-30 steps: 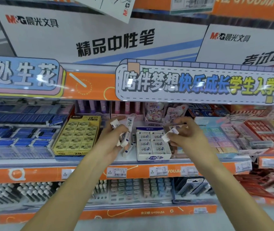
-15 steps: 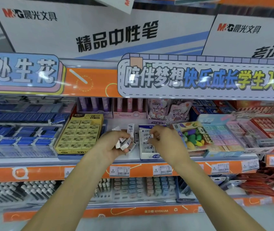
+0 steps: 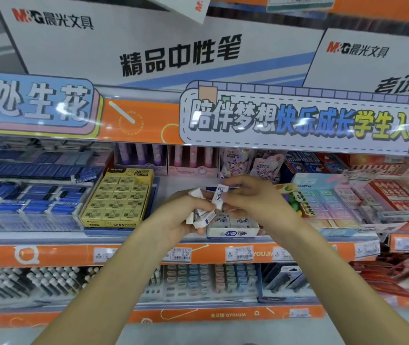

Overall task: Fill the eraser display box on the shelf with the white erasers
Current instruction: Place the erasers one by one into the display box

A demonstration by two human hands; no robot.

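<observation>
The white eraser display box (image 3: 232,232) stands on the middle shelf, with rows of white erasers in it, partly hidden by my hands. My left hand (image 3: 183,217) hovers just in front of the box and is shut on a bundle of several white erasers (image 3: 202,215). My right hand (image 3: 250,197) is above the box, its fingertips pinching one upright white eraser (image 3: 219,196) that sticks out of the left hand's bundle. Both hands meet at that eraser.
A yellow 2B eraser box (image 3: 116,197) sits left of the white box, blue eraser trays (image 3: 24,195) further left. Pastel and red eraser boxes (image 3: 335,202) fill the right. An orange shelf edge (image 3: 124,253) with price tags runs below; a banner (image 3: 298,118) overhangs above.
My right hand has moved left from the box area to meet my left hand and now pinches an eraser in the bundle. The left hand stays in front of the box.
</observation>
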